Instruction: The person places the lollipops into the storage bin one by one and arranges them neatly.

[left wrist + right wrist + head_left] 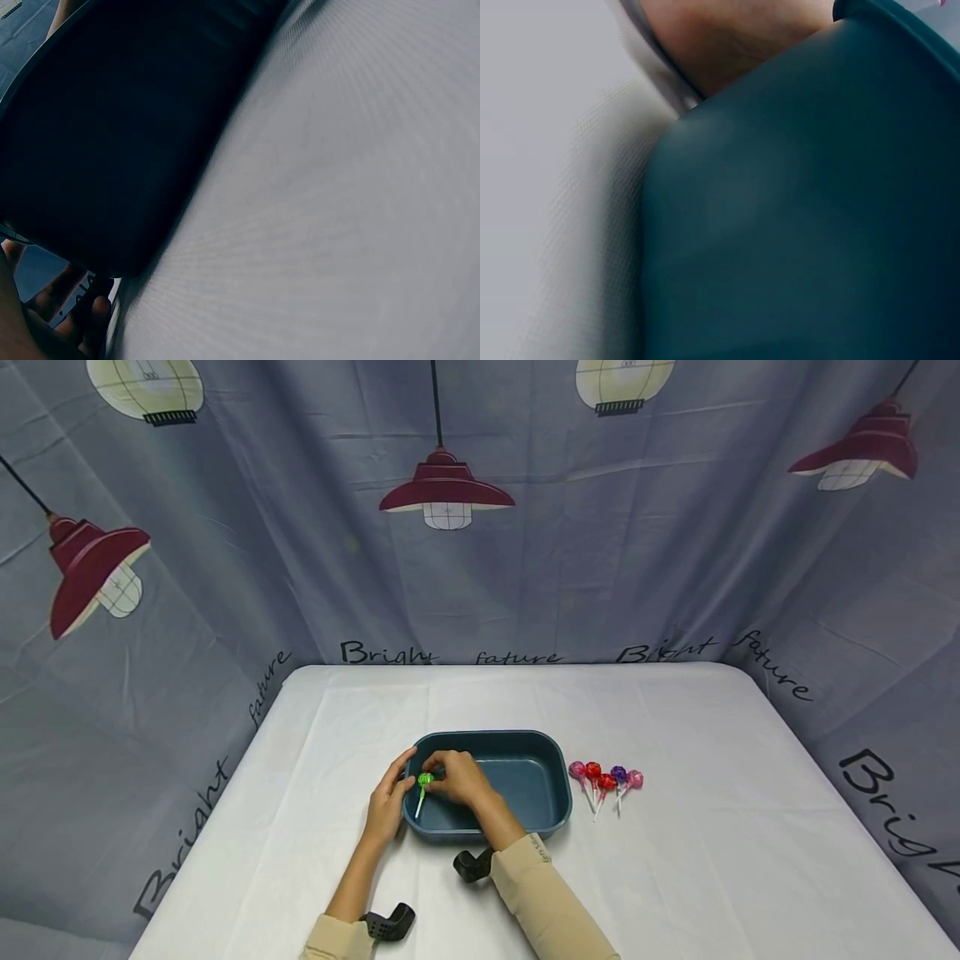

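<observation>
A dark teal rectangular basin (525, 777) stands on the white table. My left hand (386, 802) holds its left end, with fingertips at the rim; in the left wrist view the fingers (97, 311) lie against the outer wall. My right hand (461, 777) reaches into the basin's left part. It pinches a green lollipop (425, 779) by the candy head, and the white stick points down toward the near side. The right wrist view has the basin wall (735, 225) across most of it, and the lollipop is hidden there.
Several wrapped lollipops, pink, red and purple, lie in a group just right of the basin, among them a pink one (635, 779) and a purple one (618, 773). The white tablecloth (712, 860) runs back to a grey-blue curtain (315, 527) printed with lamps.
</observation>
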{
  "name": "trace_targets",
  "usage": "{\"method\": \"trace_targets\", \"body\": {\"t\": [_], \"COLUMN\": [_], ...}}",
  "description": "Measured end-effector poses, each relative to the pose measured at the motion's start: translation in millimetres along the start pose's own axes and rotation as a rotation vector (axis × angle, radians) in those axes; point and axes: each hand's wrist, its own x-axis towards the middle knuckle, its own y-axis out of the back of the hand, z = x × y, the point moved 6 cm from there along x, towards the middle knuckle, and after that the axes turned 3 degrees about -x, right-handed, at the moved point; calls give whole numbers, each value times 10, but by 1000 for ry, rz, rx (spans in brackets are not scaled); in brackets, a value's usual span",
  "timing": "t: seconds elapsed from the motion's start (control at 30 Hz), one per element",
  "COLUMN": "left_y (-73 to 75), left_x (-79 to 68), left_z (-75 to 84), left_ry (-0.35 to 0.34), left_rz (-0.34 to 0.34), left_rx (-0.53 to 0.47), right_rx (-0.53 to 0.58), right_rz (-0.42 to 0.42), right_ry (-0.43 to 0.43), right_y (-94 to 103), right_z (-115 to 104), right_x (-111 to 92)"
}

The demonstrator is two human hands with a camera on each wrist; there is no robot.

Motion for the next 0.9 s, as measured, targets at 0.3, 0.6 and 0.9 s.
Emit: {"method": "trace_targets", "body": {"t": [0.3,0.6,0.9], "left_y": [11,18,11], "left_x": [28,77,91], "left_z": [-61,-371,-327], "left_ry": [-5,5,-13], "left_rz": [4,24,34], "left_rx": [3,-24,-22], "right_rx": [33,144,251], "right_rz": [8,20,59], "right_ry": [-8,52,94], "right_y": [49,163,533], "right_z": [10,-13,-150], "right_x": [-12,-69,-182]}}
